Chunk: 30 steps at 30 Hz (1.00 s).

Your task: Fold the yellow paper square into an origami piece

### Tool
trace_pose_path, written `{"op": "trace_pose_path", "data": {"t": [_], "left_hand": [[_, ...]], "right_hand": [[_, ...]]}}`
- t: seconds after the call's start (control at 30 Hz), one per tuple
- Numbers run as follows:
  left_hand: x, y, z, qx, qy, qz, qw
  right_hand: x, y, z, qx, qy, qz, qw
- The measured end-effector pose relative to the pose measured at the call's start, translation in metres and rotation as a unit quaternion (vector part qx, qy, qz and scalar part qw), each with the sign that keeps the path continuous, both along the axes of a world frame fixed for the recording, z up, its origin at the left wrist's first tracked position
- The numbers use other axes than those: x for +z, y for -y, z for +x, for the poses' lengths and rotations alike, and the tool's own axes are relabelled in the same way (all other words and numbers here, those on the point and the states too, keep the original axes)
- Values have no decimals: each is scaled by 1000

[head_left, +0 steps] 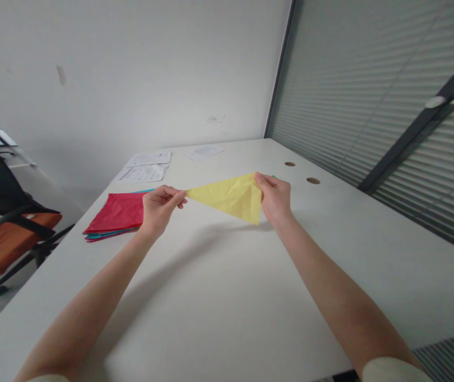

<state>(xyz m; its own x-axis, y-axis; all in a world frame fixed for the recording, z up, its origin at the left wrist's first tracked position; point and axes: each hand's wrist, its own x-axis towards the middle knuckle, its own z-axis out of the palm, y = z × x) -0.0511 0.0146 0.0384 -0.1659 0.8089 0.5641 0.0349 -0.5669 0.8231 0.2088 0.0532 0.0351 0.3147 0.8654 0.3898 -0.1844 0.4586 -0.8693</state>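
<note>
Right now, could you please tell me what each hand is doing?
Left hand: closed, pinching the left tip of the creased yellow paper triangle.
Right hand: closed, gripping the same triangle's right edge.

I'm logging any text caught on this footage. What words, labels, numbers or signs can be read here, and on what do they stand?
Nothing can be read.
White printed sheets at the table's far end: lines of print, too small and blurred.
Another sheet beside them: print too faint.
Small mark on the wall: blurred, unreadable.
Yellow folded paper held by the left hand and right hand: no text.
Red paper stack: no text.
</note>
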Motion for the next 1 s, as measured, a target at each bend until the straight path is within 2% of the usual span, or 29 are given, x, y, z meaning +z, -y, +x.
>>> {"op": "trace_pose_path", "data": {"t": [0.47,1.0], "left_hand": [[-2,-1,-2,-1,-8,4,1000],[-5,2,4,2,9,8,1000]], "right_hand": [[-2,0,1,-20,48,24,998],[-5,-1,0,-30,45,25,998]]}}
